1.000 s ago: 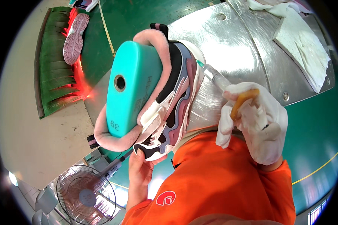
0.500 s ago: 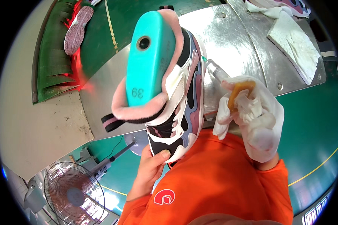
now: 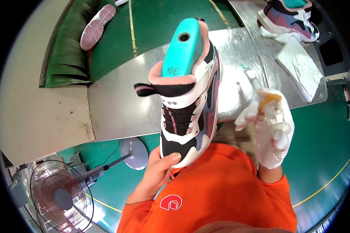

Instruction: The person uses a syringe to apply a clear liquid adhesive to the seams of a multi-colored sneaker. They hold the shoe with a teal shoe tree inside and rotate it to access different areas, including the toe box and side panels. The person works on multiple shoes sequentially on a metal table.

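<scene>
My left hand [image 3: 159, 167] grips a sneaker [image 3: 179, 120] by its toe, the thumb on top. The shoe is black, white, mauve and blue with a pink plush collar. A turquoise shoe last [image 3: 179, 54] fills its opening, which points away from me. To its right, my right hand [image 3: 274, 132] wears a white glove, its fingers curled round a slim syringe-like applicator [image 3: 253, 79] with a green tip. An amber band [image 3: 269, 101] shows at those fingers; what it is, I cannot make out. The tip is apart from the shoe, over the metal table.
A metal table [image 3: 124, 101] lies beneath the shoe. At far right are another sneaker [image 3: 287, 21] on white cloth and a white foam pad [image 3: 299, 70]. A pink sole [image 3: 97, 29] lies on the green belt beside green flaps [image 3: 68, 50]. A fan [image 3: 62, 198] stands lower left.
The shoe has tilted, its collar end going away from me, so more of its laces and toe shows. My right hand and the applicator have moved right, away from the shoe. Red light by the flaps is gone.
</scene>
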{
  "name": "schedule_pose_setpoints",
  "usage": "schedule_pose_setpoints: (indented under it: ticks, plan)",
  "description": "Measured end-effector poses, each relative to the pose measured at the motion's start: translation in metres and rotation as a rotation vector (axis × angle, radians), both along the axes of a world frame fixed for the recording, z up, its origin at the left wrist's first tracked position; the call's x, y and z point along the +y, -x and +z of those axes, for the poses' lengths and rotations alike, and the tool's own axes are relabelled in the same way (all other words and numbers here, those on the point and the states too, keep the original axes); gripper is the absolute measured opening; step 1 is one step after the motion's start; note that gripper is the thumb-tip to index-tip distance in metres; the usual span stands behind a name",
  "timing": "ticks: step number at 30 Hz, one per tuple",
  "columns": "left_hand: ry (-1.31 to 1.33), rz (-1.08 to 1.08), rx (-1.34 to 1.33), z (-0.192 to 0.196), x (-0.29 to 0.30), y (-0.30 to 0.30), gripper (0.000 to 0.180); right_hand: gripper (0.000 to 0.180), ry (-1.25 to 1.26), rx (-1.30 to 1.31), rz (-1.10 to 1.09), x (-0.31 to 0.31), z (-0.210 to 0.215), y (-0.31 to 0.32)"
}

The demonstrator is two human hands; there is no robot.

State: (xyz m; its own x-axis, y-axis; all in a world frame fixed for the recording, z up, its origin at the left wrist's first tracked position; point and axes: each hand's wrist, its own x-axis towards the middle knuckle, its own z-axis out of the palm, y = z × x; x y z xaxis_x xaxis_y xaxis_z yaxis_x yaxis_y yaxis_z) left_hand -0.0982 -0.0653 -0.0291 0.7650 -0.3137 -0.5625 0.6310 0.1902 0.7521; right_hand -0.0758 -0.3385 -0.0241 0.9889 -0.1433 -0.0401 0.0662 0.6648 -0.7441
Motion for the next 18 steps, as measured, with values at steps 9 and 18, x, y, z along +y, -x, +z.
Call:
schedule_pose_setpoints:
  ticks: [9,18]
  plan:
    - [0.283,0.341,-0.016,0.016,0.049,-0.109,0.025,0.080,0.786,-0.013,-0.486,-0.015,-0.050,-0.034]
    - [-0.169,0.252,-0.285,0.000,0.065,-0.415,0.037,0.086,1.137,0.129,-0.703,-0.032,-0.071,-0.049]
